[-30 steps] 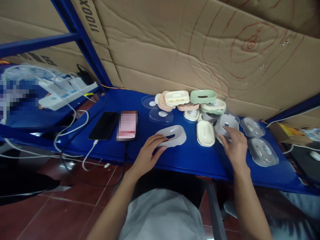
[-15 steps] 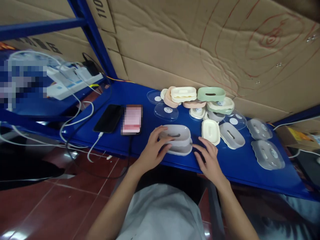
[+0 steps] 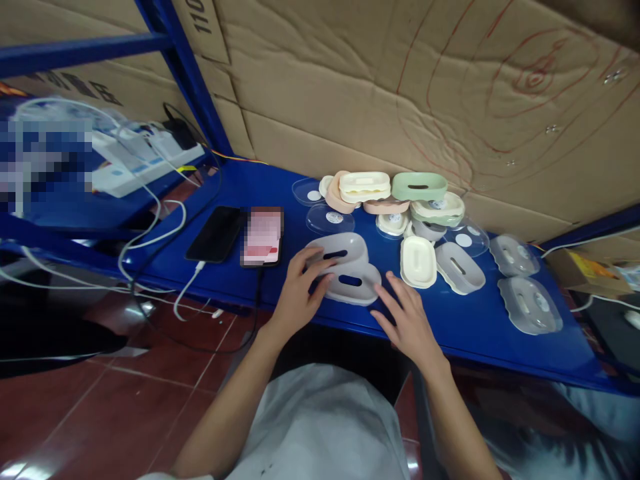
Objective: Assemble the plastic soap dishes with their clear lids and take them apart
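Two grey soap dish parts with oval slots lie partly overlapped near the table's front edge. The rear grey part [image 3: 353, 245] sits up and to the left of the front grey part [image 3: 367, 280]. My left hand [image 3: 304, 287] is curled round their left ends, fingers over the rear part and thumb by the front one. At the front part's right end, my right hand [image 3: 407, 317] has its fingers apart, a fingertip touching or almost touching the rim. A cream tray [image 3: 418, 262] and another grey soap dish part [image 3: 460, 268] lie to the right.
Behind are stacked cream dishes [image 3: 364, 185], a green dish [image 3: 419, 185] and clear lids [image 3: 330, 219]. Two lidded grey dishes [image 3: 530, 305] lie at the right. Left are a black phone [image 3: 215, 233], a lit phone [image 3: 262, 233] and cables. Cardboard [image 3: 325, 87] walls the back.
The rear grey part has shifted up and left off the front one, whose slot now shows. My right hand has moved slightly left, toward the front part.
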`<state>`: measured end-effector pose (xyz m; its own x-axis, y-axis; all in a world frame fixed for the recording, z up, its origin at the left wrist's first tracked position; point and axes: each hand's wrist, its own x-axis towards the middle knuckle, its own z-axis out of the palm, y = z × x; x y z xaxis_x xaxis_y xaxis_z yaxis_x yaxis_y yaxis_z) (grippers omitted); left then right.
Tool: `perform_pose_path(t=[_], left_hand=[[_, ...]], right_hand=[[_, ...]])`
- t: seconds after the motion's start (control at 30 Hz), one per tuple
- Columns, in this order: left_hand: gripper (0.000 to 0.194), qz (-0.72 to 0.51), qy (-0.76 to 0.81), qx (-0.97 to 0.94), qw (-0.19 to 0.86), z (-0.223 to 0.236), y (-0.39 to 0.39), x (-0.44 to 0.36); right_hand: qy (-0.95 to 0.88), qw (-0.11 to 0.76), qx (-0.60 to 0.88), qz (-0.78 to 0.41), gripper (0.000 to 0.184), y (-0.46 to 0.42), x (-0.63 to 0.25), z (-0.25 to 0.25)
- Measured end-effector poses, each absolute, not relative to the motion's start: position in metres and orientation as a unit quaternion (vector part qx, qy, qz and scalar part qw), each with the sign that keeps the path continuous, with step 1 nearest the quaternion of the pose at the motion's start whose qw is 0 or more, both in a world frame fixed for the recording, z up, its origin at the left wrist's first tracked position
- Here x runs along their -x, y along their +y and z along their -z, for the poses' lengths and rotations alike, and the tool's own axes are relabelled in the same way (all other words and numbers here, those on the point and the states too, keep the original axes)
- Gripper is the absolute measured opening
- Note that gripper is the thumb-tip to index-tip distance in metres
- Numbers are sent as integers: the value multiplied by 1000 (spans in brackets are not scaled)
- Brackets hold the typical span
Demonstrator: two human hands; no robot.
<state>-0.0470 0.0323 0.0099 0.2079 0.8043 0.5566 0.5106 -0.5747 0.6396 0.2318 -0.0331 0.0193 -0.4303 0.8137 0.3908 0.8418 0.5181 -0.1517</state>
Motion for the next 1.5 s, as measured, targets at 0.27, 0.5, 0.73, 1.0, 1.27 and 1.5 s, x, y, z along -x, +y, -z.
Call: perform_pose_path(t=[0.27, 0.5, 0.73, 1.0, 1.27, 1.5], left_hand=[[34, -431, 485, -757, 75, -11, 24, 41], [16, -334, 384, -855, 101, -16, 15, 41], [23, -451, 382, -777, 215, -13, 23, 47], [22, -393, 340, -841, 149, -14, 25, 33], [40, -319, 317, -879, 160, -17, 32, 19], [49, -260, 349, -887, 155, -16, 29, 18]], right_hand=[[-728, 285, 618, 87, 51, -28, -238, -14], [-667, 296, 679, 79, 32, -23, -246, -4], [-775, 328, 538, -43, 17, -29, -242, -13], [-778, 314, 543, 26, 75, -32, -239, -15], [-787, 330, 521, 17, 41, -27, -239, -11], [-772, 302, 560, 13, 42, -28, -236, -11]])
